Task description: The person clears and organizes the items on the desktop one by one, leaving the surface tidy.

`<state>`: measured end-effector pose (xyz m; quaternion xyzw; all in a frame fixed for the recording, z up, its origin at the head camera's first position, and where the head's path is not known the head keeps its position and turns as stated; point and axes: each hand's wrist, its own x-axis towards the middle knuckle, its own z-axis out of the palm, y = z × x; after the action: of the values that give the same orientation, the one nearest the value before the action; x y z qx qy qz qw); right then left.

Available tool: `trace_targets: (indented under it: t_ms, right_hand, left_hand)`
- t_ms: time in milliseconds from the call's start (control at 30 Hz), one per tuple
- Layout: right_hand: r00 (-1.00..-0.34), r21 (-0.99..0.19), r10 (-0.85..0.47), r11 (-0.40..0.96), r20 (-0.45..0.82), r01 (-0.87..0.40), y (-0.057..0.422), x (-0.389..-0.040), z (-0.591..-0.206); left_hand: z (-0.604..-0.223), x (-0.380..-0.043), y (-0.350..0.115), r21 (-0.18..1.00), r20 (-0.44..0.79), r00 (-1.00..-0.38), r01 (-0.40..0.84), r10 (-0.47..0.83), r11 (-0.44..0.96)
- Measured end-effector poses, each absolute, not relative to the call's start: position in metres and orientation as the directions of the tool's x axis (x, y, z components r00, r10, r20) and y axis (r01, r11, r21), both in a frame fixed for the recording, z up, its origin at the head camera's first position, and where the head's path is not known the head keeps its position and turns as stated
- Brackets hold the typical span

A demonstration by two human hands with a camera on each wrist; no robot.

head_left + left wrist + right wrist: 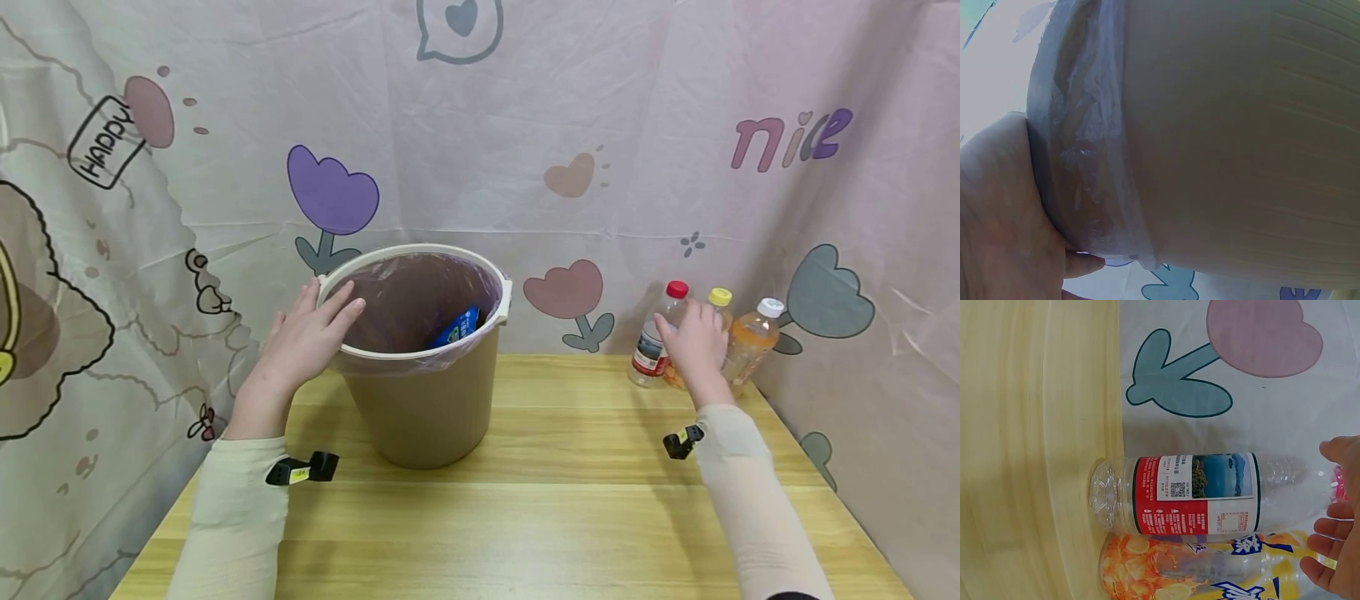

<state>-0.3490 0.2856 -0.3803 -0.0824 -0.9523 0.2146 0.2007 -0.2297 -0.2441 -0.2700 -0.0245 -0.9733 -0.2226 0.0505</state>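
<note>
Loosely spread, left hand touches round, film-lined bin; right hand, fingers parted, beside clear, ridged-base bottle

Bin: plastic, matt, finely ridged outside
Bin liner: translucent plastic film, creased, glossy
Red-capped bottle: clear plastic, glossy, ridged at base
Yellow-capped bottle: clear plastic, glossy, smooth print
White-capped bottle: clear plastic, shiny
Table: wood-grained, smooth, soft sheen
Backdrop: printed cloth, matt, wrinkled
Sleeves: cloth, matt, lightly creased
</note>
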Motion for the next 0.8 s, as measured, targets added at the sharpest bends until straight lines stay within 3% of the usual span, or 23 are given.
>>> trace_targets:
  t_ms: [800]
  right_hand:
    - [-0.873, -0.391, 0.332, 0.902, 0.358, 0.182, 0.273, -0.362, -0.38]
  left_hand:
    - [-0.27, -0.23, -0.244, 0.423, 0.125, -0.992, 0.074, 0.023, 0.903]
